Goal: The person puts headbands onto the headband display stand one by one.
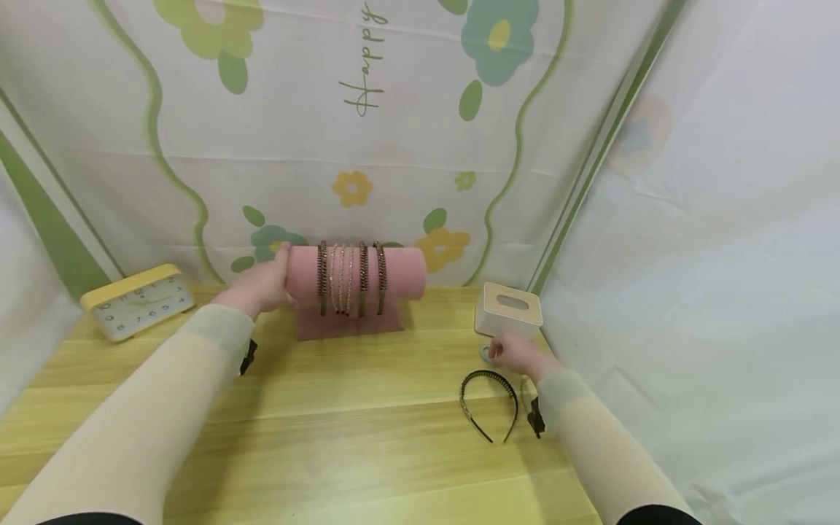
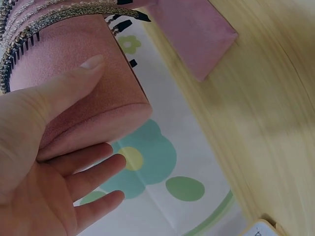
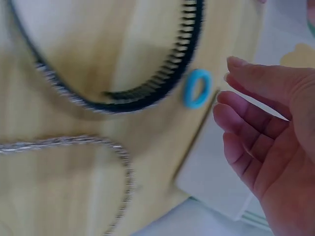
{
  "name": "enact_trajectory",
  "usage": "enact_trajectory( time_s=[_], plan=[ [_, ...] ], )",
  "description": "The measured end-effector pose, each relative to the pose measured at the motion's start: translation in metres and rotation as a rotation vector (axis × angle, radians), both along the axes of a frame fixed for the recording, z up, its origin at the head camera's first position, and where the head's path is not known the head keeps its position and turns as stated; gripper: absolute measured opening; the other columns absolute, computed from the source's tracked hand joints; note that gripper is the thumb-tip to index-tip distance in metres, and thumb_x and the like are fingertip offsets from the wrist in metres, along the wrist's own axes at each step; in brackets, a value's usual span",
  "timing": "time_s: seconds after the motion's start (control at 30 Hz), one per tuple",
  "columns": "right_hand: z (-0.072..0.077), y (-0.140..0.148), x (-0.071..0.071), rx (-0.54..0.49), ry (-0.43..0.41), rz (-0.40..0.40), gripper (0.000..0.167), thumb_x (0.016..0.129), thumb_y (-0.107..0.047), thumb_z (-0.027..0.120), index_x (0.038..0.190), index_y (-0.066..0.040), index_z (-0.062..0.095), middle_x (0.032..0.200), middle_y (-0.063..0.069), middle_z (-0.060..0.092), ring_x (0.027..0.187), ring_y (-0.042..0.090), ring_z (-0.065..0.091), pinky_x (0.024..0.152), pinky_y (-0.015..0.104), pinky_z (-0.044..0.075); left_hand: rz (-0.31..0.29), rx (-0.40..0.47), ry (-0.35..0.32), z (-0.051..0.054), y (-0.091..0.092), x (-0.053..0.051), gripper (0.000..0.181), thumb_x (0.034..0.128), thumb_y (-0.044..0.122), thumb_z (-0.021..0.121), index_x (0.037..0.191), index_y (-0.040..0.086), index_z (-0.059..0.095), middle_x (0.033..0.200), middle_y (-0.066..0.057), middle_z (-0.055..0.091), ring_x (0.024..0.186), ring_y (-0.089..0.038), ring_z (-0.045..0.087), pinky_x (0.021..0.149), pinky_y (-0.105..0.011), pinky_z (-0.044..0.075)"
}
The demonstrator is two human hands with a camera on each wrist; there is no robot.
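Note:
A pink padded roll on a stand [image 1: 405, 273] carries several headbands [image 1: 322, 277], some dark and some pale. My left hand [image 1: 259, 284] holds its left end. In the left wrist view the thumb [image 2: 74, 88] lies along the roll and three fingers extend past its end; the index finger is hidden. Close to a small blue ring [image 3: 198, 88] on the table is my right hand [image 1: 521, 352], its fingers loosely bent, nothing between them. A black toothed headband [image 1: 488, 374] lies nearby. Beside it is a glittery headband [image 3: 125, 162], mostly covered by my right arm in the head view.
A white tissue box with a wooden top [image 1: 508, 300] stands just beyond my right hand. At the far left is a yellow-topped clock [image 1: 141, 302]. Flowered white cloth [image 1: 407, 146] hangs behind the wooden table [image 1: 341, 437], with more white cloth at both sides.

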State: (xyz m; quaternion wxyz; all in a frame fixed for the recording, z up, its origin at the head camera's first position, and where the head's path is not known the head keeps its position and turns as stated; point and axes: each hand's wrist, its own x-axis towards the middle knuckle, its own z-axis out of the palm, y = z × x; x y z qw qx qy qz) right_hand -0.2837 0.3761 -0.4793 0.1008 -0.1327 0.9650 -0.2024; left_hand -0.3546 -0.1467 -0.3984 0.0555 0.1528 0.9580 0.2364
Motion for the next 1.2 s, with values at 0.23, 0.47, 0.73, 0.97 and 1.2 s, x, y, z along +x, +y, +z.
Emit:
enact_trajectory(
  time_s=[0.23,0.47,0.73,0.97,1.2],
  plan=[
    [-0.022,0.008,0.015,0.006,-0.062,-0.091,0.017,0.079,-0.007,0.082,0.085,-0.009,0.066,0.079,-0.001,0.060,0.074,0.018,0.056,0.068,0.036,0.050,-0.016,0.040,-0.009,0.000,0.002,0.002,0.132,0.0743,0.019,0.087,0.153,0.000,-0.018,0.119,-0.038,0.056,0.106,-0.050,0.058,0.094,-0.063,0.043],
    [-0.034,0.009,0.019,0.019,0.016,-0.096,0.017,0.076,0.002,0.080,0.079,-0.006,0.065,0.075,-0.002,0.059,0.072,0.016,0.054,0.068,0.036,0.050,-0.010,0.035,-0.004,-0.001,0.002,0.000,0.131,0.0745,0.017,0.086,0.153,0.000,-0.018,0.115,-0.036,0.059,0.101,-0.047,0.061,0.091,-0.062,0.046],
    [-0.024,0.002,0.018,-0.066,-0.021,-0.142,0.012,0.081,0.004,0.071,0.081,-0.004,0.061,0.074,0.003,0.056,0.068,0.017,0.052,0.061,0.032,0.046,0.009,0.030,-0.010,-0.001,0.002,0.000,0.131,0.0752,0.017,0.086,0.153,0.001,-0.018,0.109,-0.030,0.062,0.095,-0.042,0.063,0.087,-0.060,0.048],
    [0.002,-0.014,0.007,-0.217,-0.024,-0.126,0.008,0.088,0.002,0.065,0.087,-0.001,0.057,0.078,0.008,0.058,0.070,0.022,0.056,0.058,0.030,0.047,0.012,0.040,-0.034,0.001,0.001,0.003,0.128,0.0788,0.015,0.083,0.153,0.003,-0.019,0.109,-0.028,0.063,0.089,-0.035,0.064,0.083,-0.057,0.050],
    [0.030,-0.032,-0.010,-0.328,-0.068,-0.179,0.020,0.098,-0.007,0.059,0.111,0.007,0.062,0.089,0.013,0.066,0.085,0.039,0.065,0.069,0.042,0.054,0.012,0.045,-0.033,0.001,-0.001,0.004,0.129,0.0779,0.016,0.084,0.153,0.003,-0.020,0.111,-0.029,0.063,0.091,-0.036,0.064,0.084,-0.057,0.050]
  ],
)
